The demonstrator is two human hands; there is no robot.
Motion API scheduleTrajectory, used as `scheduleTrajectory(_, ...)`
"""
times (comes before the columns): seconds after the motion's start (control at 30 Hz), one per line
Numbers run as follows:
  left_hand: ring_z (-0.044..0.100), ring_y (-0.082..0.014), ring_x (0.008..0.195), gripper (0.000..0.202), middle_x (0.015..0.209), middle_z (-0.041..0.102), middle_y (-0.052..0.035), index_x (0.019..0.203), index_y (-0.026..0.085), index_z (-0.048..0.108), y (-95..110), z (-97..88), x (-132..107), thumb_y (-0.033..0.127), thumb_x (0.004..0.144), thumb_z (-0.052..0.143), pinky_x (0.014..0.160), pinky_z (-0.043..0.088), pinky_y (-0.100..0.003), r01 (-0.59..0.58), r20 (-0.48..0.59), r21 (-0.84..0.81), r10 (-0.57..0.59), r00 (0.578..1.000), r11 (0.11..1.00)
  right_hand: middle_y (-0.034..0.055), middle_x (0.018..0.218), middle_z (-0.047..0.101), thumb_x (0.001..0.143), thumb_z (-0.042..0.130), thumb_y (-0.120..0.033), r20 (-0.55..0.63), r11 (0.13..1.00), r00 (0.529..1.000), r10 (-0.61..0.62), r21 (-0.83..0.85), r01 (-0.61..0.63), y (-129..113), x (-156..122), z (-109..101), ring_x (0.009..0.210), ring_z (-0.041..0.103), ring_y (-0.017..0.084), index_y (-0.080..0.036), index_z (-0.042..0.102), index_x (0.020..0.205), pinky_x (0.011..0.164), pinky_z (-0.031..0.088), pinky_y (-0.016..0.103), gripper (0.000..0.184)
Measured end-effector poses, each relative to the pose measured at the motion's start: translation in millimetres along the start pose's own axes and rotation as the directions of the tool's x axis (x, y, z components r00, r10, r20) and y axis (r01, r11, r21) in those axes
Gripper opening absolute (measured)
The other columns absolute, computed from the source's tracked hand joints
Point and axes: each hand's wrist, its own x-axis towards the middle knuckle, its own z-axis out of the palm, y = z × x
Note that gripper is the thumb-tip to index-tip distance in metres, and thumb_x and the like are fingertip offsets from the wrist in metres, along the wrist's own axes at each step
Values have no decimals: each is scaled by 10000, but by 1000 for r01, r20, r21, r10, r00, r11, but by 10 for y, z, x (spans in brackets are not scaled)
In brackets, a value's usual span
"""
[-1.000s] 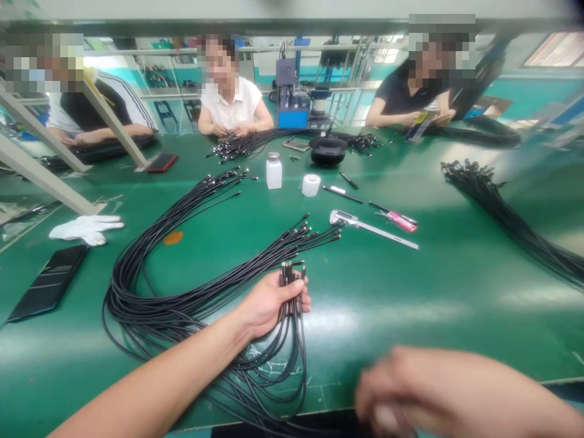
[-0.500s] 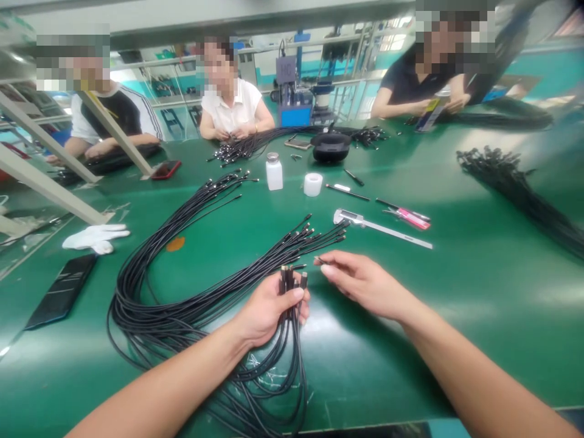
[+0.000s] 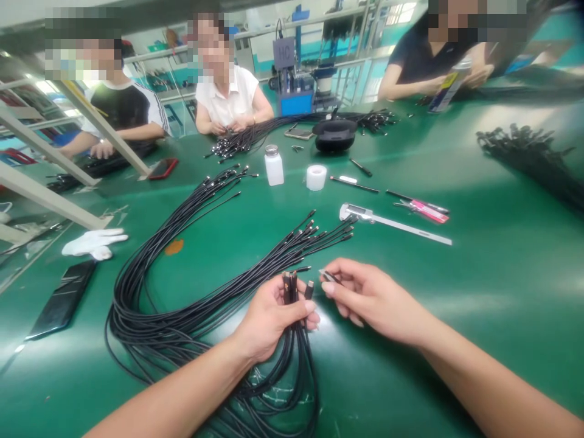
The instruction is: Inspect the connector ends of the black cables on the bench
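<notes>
My left hand [image 3: 269, 316] is closed round a small bunch of black cable ends [image 3: 294, 285], their connectors standing up above my fingers. Just to their right, my right hand [image 3: 369, 295] pinches a small dark part [image 3: 329, 276] between thumb and forefinger. A big looped bundle of black cables [image 3: 150, 304] lies on the green table [image 3: 479, 286], running under my left arm, with more connector ends [image 3: 319, 232] fanned out beyond my hands.
A caliper [image 3: 392, 220], pens and a pink tool [image 3: 426, 210], a tape roll [image 3: 316, 177] and a white bottle [image 3: 274, 165] lie past the cables. White gloves [image 3: 91, 242] and a dark phone [image 3: 61, 299] sit at left. Three people work at the far side.
My right hand came up from the near edge to the cable ends, now pinching a small part closer to my left hand. The view tilted slightly downward.
</notes>
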Motion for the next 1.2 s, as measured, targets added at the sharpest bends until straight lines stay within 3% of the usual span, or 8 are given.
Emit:
scheduleTrajectory(0.2,649,-131,569,317,632,647,-31,844,122,507,-11,14,-7,190,702,782,603,561,-277,3,89,36,-6,996,999,-23,739,537,874,598,-382,-19,985,985,-169,-45,168,16,8,9,652,467,63,-160,575,995,610,396,181,253)
scheduleTrajectory(0.37,649,-131,586,299,673,650,-30,858,120,531,3,13,-23,214,714,776,623,566,-292,-22,143,65,12,990,998,10,796,625,873,587,-319,58,981,981,-183,-60,186,9,19,65,726,540,95,-141,602,882,704,436,214,179)
scheduleTrajectory(0.47,646,-130,590,301,677,648,-23,852,118,545,32,7,-31,222,703,785,635,569,-300,-57,107,101,46,993,993,14,804,636,878,582,-347,40,979,984,-173,-104,177,23,28,77,735,554,106,-148,601,912,708,447,223,204)
scheduleTrajectory(0.6,636,-125,597,292,668,628,-8,861,111,580,54,-22,-7,239,700,786,646,549,-282,-120,-7,175,123,992,977,68,1019,658,953,447,-455,-22,940,979,-204,-285,189,36,12,43,951,594,166,-180,586,1171,854,463,293,377)
scheduleTrajectory(0.7,630,-122,625,288,683,623,-3,863,119,607,30,-57,25,270,697,788,664,526,-263,-145,-84,267,173,981,953,72,1115,647,1001,311,-455,34,891,967,-254,-381,248,21,-17,28,1062,568,181,-215,640,1157,945,431,322,436)
scheduleTrajectory(0.83,630,-129,691,291,764,670,-34,876,129,652,-12,-82,40,310,694,789,699,510,-253,-144,-136,408,216,967,902,53,998,663,1006,333,-402,73,873,969,-236,-423,245,5,-34,60,931,576,158,-238,672,1141,875,437,302,401)
scheduleTrajectory(1.07,611,-132,722,247,780,682,-33,830,140,676,-8,-52,19,311,690,786,691,483,-233,-167,-163,472,272,948,866,52,916,661,993,387,-374,52,877,968,-244,-415,243,23,-17,126,854,573,139,-198,710,949,790,427,274,370)
scheduleTrajectory(1.2,604,-126,716,229,774,681,-27,812,143,670,14,-22,1,308,696,778,689,474,-228,-149,-179,520,278,944,841,43,902,663,992,395,-374,41,881,967,-252,-403,247,16,-16,135,840,571,132,-197,705,929,777,421,269,363)
